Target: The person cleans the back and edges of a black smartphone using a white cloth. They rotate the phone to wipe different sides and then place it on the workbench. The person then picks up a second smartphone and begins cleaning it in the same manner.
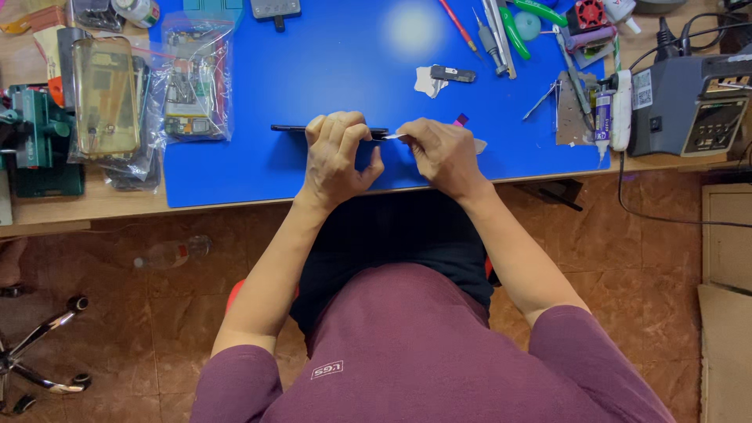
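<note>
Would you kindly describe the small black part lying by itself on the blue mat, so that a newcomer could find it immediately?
Start at the blue mat covering the desk. Above the right hand, toward the tool cluster, lies a small black rectangular part resting partly on a white scrap. Unlike the long thin tools nearby, it is short, blocky and dark.

Bright, even overhead light, with one glare spot on the mat.

We see a soft white glare patch near the far edge of the blue mat [345, 70], which tells us the light comes from above. The clear plastic bags [196, 78] at the mat's left edge throw back small glints. Shadows are short and faint, lying just under the left hand [335, 157] and the right hand [442, 153]. The floor below the desk's near edge is dimmer. Focus is sharp at the middle; the desk's near edge bows slightly, and corners look a little stretched.
</note>
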